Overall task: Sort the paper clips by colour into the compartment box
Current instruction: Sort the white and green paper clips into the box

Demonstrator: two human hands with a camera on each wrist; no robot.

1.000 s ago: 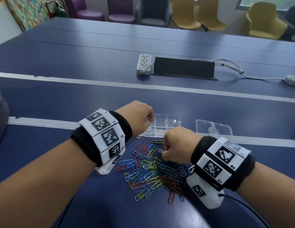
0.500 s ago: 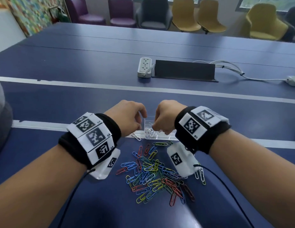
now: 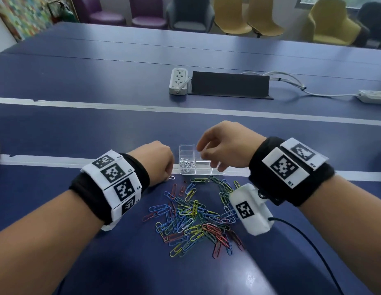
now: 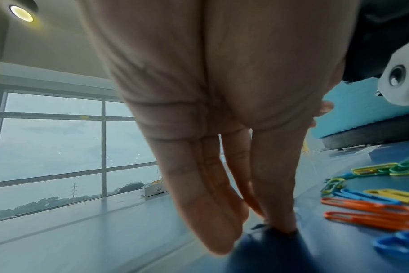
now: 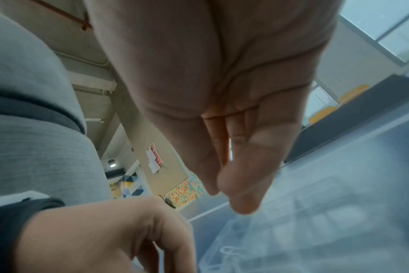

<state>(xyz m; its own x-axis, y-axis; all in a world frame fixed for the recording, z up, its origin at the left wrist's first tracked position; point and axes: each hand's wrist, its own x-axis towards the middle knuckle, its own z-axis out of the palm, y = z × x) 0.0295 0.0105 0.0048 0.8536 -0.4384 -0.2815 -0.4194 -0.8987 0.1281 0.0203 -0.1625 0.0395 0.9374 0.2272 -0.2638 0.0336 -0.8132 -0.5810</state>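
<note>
A clear compartment box (image 3: 186,146) stands on the blue table, with white paper clips (image 3: 187,166) in its near-left compartment. A pile of mixed coloured clips (image 3: 196,216) lies in front of it; orange, blue and yellow ones (image 4: 367,208) show in the left wrist view. My left hand (image 3: 167,174) is just left of the box, with straight fingers (image 4: 280,212) touching the table beside a lone white clip (image 3: 171,177). My right hand (image 3: 204,154) hovers over the box (image 5: 315,221), its fingers (image 5: 243,190) relaxed and holding nothing.
A white power strip (image 3: 178,80) and a black cable cover (image 3: 230,84) sit farther back, with cables running to a second strip (image 3: 372,96) at the right. White tape lines (image 3: 57,161) cross the table. Chairs stand beyond the far edge.
My right hand rose from the pile to above the box and its fingers loosened. My left hand drew back from the box's left corner down to the table.
</note>
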